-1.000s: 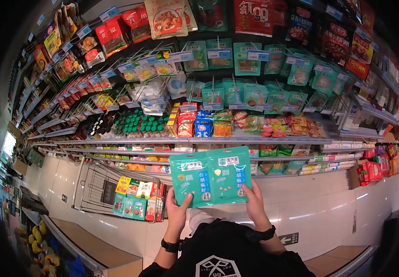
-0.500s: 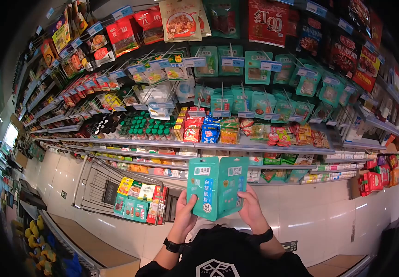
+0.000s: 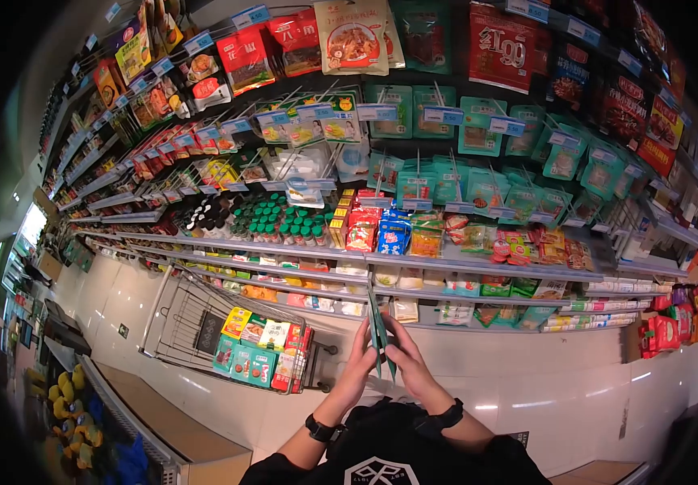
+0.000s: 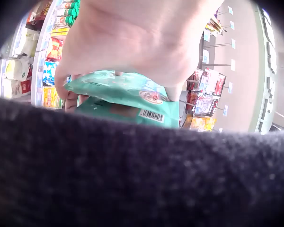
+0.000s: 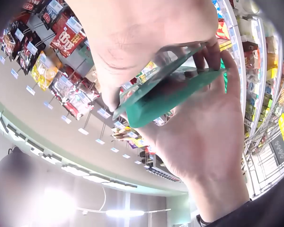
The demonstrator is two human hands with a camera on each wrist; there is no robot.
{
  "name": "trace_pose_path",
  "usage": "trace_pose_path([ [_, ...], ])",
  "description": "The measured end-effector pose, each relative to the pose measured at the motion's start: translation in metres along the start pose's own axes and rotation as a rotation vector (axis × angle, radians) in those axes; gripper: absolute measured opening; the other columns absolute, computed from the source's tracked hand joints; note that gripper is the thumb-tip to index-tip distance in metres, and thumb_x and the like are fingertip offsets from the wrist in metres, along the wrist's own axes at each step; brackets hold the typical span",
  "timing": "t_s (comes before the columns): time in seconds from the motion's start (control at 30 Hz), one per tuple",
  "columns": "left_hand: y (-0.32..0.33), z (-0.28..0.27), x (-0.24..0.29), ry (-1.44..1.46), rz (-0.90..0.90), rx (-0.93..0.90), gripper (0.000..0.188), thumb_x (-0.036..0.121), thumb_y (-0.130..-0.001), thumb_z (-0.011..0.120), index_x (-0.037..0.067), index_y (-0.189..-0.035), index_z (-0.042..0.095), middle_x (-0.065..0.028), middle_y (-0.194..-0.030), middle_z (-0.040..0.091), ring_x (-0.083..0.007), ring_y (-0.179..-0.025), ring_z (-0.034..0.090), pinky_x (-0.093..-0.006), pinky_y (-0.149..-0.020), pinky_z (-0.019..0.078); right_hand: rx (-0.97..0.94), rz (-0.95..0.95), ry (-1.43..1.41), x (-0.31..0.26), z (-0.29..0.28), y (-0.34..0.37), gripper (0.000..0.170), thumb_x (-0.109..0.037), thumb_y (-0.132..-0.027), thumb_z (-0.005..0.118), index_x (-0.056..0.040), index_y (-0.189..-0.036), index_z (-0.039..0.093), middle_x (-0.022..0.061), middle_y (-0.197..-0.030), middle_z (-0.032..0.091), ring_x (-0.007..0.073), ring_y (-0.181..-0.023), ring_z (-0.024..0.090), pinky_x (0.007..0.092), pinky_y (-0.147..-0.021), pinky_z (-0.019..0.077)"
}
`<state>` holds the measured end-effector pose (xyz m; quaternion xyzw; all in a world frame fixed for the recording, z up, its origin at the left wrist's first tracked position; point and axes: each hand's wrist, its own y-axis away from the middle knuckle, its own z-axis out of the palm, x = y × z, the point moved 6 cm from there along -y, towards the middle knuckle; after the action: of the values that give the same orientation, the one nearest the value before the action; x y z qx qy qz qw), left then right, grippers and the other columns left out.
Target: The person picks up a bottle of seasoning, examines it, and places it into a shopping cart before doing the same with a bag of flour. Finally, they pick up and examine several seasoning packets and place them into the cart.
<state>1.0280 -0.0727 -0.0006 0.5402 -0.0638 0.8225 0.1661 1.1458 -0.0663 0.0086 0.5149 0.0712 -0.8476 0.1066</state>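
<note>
Two green pouches of white pepper powder (image 3: 376,327) stand almost edge-on in front of the person, faces brought close together. On one side my left hand (image 3: 355,365) pinches a pouch between thumb and fingers; my right hand (image 3: 409,360) grips the other from the opposite side. In the left wrist view, the lower green pouch (image 4: 128,111) shows a barcode, and a dark sleeve hides the bottom half. A narrow gap separates the pouches (image 5: 175,97) in the right wrist view, between the right hand (image 5: 146,35) and the left hand (image 5: 203,127).
A wire shopping cart (image 3: 179,311) with several packets (image 3: 252,364) stands to the left on the tiled floor (image 3: 519,388). Ahead runs a long shelf (image 3: 478,265) of seasoning packets and green-capped jars (image 3: 284,222). Similar green pouches (image 3: 482,125) hang on hooks above.
Both hands have drawn together, turning the pouches from side by side and facing the camera to nearly face to face and edge-on. In the head view the shelf and cart have shifted right.
</note>
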Motion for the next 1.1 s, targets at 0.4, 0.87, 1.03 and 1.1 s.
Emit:
trace_pose_path([
  [0.4,0.042,-0.041,0.014,0.172,0.192,0.121,0.091,0.048,-0.088,0.060,0.009,-0.159,0.020,-0.0135,-0.156,0.033,-0.0269,-0.141,0.037,-0.0441,-0.114,0.0309,-0.257,0.068,-0.285,0.007,0.042,0.002,0.096,-0.038,-0.082,0.071,-0.0055,-0.158,0.022,0.0178,-0.151,0.040,0.0284,-0.137,0.044,0.0440,-0.112,0.0376],
  [0.87,0.081,-0.032,0.057,0.838,0.170,0.128,0.098,0.079,-0.085,0.042,0.012,-0.156,0.031,-0.0190,-0.151,0.038,-0.0408,-0.130,0.042,-0.0619,-0.104,0.0351,-0.310,0.214,-0.915,-0.022,0.061,0.009,0.106,-0.083,-0.081,0.043,-0.0063,-0.153,0.034,0.0264,-0.142,0.048,0.0467,-0.121,0.053,0.0595,-0.092,0.0458],
  [1.03,0.082,-0.027,0.061,0.863,0.174,0.006,0.102,0.080,-0.086,0.042,0.012,-0.159,0.021,-0.0188,-0.160,0.028,-0.0438,-0.141,0.034,-0.0627,-0.106,0.0332,-0.281,0.242,-0.963,-0.014,0.059,0.009,0.105,-0.084,-0.080,0.044,-0.0080,-0.153,0.035,0.0257,-0.140,0.050,0.0456,-0.118,0.054,0.0584,-0.088,0.0454],
  [1.1,0.081,-0.027,0.060,0.852,0.175,-0.009,0.101,0.080,-0.086,0.041,0.012,-0.159,0.021,-0.0188,-0.160,0.029,-0.0436,-0.140,0.035,-0.0626,-0.106,0.0334,-0.285,0.238,-0.969,-0.011,0.058,0.009,0.105,-0.082,-0.080,0.048,-0.0068,-0.153,0.035,0.0255,-0.140,0.050,0.0441,-0.118,0.054,0.0566,-0.089,0.0452],
])
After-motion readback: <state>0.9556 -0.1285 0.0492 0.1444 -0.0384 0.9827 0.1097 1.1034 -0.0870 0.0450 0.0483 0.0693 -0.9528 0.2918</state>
